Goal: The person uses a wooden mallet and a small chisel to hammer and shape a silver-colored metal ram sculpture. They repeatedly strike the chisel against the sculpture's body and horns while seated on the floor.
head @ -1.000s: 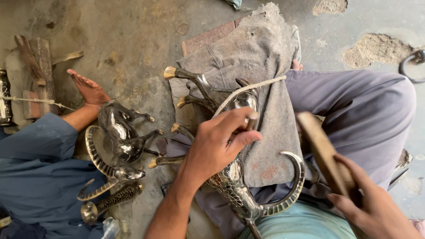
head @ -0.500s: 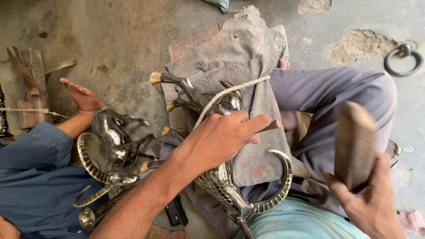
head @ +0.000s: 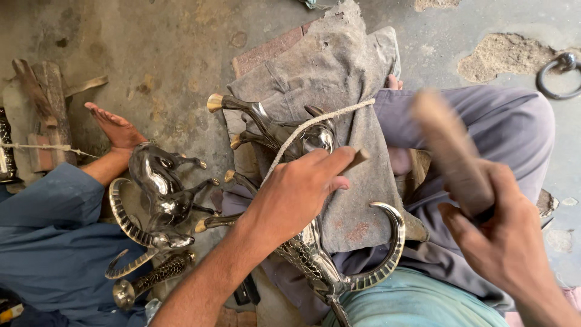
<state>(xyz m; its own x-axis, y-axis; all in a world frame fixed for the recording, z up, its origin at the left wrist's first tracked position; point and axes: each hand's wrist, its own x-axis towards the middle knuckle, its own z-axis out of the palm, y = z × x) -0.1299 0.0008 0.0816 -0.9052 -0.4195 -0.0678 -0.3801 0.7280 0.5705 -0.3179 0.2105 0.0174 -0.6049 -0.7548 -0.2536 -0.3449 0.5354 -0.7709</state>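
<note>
We look down on our lap, where a grey cloth (head: 339, 79) is spread over the legs and a shiny metal figurine (head: 315, 242) of a horned animal lies on it; its gold-tipped legs point left and one curved horn (head: 390, 254) arcs out to the right; a pale cord (head: 308, 127) runs across the body. Our left hand (head: 296, 194) presses down on the figurine, its grip closed around a small punch (head: 358, 158) whose tip pokes out past the fingers. Our right hand (head: 502, 242) is raised at the right, its grip closed on a wooden mallet (head: 451, 151), blurred. On the left a second person in a blue sleeve (head: 48, 242) rests a hand (head: 115, 127) on the concrete floor (head: 169, 42) beside a second, similar figurine (head: 160, 200); a metal ring (head: 557, 75) lies at the top right.
</note>
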